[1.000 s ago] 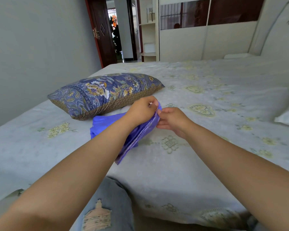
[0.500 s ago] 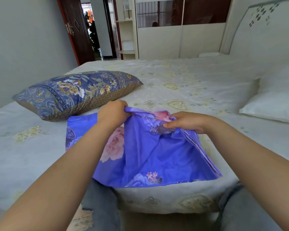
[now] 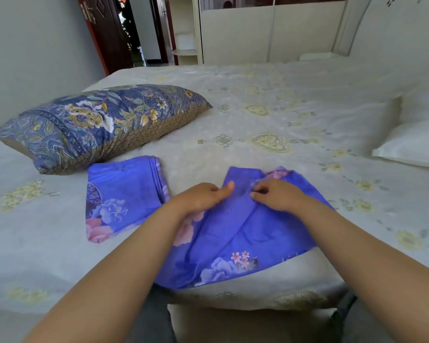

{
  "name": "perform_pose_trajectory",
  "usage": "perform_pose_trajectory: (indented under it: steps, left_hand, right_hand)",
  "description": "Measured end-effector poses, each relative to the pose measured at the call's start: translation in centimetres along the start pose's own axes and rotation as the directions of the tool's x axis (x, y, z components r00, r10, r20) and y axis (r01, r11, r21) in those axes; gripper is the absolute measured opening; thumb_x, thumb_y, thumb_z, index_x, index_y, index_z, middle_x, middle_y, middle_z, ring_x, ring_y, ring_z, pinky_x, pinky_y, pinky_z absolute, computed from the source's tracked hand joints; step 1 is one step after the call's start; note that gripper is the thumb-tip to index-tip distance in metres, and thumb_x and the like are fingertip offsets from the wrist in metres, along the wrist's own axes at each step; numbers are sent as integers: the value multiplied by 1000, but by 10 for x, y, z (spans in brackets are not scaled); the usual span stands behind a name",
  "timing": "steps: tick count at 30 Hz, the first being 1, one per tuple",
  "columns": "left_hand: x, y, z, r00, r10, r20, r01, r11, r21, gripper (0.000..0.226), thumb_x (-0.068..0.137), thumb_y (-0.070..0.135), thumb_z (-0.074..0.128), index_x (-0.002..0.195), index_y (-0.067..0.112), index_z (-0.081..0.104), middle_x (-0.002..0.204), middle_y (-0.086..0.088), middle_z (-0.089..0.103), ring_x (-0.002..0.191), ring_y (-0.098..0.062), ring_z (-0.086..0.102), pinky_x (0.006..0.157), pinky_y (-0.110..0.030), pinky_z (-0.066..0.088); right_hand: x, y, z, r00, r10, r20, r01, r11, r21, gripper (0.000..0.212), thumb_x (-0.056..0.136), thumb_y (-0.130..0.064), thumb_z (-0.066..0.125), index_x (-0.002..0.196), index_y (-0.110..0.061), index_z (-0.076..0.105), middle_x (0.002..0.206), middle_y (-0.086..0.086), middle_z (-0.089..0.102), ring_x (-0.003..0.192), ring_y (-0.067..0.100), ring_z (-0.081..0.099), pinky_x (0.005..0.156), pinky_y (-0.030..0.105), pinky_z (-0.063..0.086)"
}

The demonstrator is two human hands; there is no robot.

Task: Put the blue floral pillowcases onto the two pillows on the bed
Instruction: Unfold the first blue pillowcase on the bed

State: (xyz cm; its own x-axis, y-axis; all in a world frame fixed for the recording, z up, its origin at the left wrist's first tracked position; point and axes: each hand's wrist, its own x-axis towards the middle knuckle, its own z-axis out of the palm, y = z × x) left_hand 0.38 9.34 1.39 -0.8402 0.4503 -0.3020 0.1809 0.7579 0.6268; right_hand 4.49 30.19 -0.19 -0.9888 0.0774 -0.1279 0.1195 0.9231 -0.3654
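Head view, looking down at bed (image 3: 270, 100), cream cover with yellow embroidery. At centre: blue floral pillowcase (image 3: 233, 238), spread loosely near bed's near edge, rumpled, pink and white flowers toward 6 o'clock. Left hand (image 3: 201, 198) on its 11 o'clock part, thumb stretched toward 3 o'clock across cloth, fingers curled under with fabric bunched beneath; looks like holding the cloth. Right hand (image 3: 278, 195) at pillowcase's 1 o'clock, fingertips bent down and pinching a fold of the upper edge. Hands near each other, not touching. At 9 o'clock from the hands: second pillowcase (image 3: 119, 194), folded into a flat rectangle, lying apart from the first, stacked edges showing along its 3 o'clock side. Just beyond it, toward 10 o'clock: patterned pillow (image 3: 97, 125), navy with gold flowers and brown honeycomb border, corner touching or nearly touching folded case. At 3 o'clock, frame edge: white pillow (image 3: 414, 144), bare. At 12 o'clock, far off: wardrobe (image 3: 270, 33) and dark door (image 3: 107, 33).
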Motion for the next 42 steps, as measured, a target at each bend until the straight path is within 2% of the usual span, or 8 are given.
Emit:
perform_pose_trajectory:
  steps: [5,14,19,23,31,34,37,42]
  left_hand:
    - [18,11,25,993,89,-80,-30,831,556,32,82,49,63,94,20,65,97,-1,64,91,-22,60,73,-30,43]
    - [30,16,-9,782,-95,-616,-197,900,-389,26,88,7,42,75,23,57,75,2,59,72,-14,50,68,-24,38]
    - [38,17,-54,731,-190,-656,-53,942,-332,31,97,5,29,109,-8,55,115,-27,58,108,-37,54,85,-39,41]
    - [43,-1,-82,687,-261,-678,-132,873,-469,26,99,10,33,84,4,54,84,-15,57,92,-25,53,66,-31,44]
    - [49,-50,-104,499,-440,-747,-199,780,-593,16,97,18,42,87,11,52,85,-6,55,86,-19,50,75,-28,39]
    - [53,-64,-87,687,-495,-532,-69,685,-725,43,86,51,55,100,10,58,99,-9,63,96,-22,57,89,-35,48]
    - [43,-54,-61,825,-373,-425,23,773,-634,69,82,55,60,132,13,40,127,-2,50,109,-19,52,98,-36,43]
    - [36,-39,-40,797,-110,-594,-205,876,-437,75,83,-9,43,148,22,20,135,-7,46,116,-22,50,92,-29,44]
  right_hand:
    - [-14,8,8,990,-124,73,86,915,393,66,75,-42,75,129,-24,41,100,-15,48,85,-1,50,73,15,38]
    - [-38,21,42,941,-301,-154,325,930,170,22,80,-25,73,72,-27,53,115,-7,46,113,5,47,84,13,32]
    - [-33,-2,-12,887,37,-461,406,414,815,24,89,-8,60,71,-20,49,71,-16,56,79,-5,59,72,12,41]
    - [-13,14,-74,765,373,-525,497,176,850,21,94,-11,47,76,-23,45,65,-6,45,53,4,40,51,18,36]
    - [12,53,-67,440,634,-636,127,657,743,16,92,-11,49,81,-22,46,93,3,53,80,12,51,87,24,40]
    - [5,38,-47,630,412,-658,-49,867,496,22,94,-32,50,102,-12,52,110,13,56,100,30,55,82,30,37]
    - [-5,-3,-23,954,278,-115,-264,957,120,63,87,-71,23,92,-16,54,86,3,65,85,24,60,84,32,43]
    - [-1,-13,10,949,180,-261,-132,972,193,35,95,-47,44,71,-22,45,93,6,60,90,27,58,67,29,35]
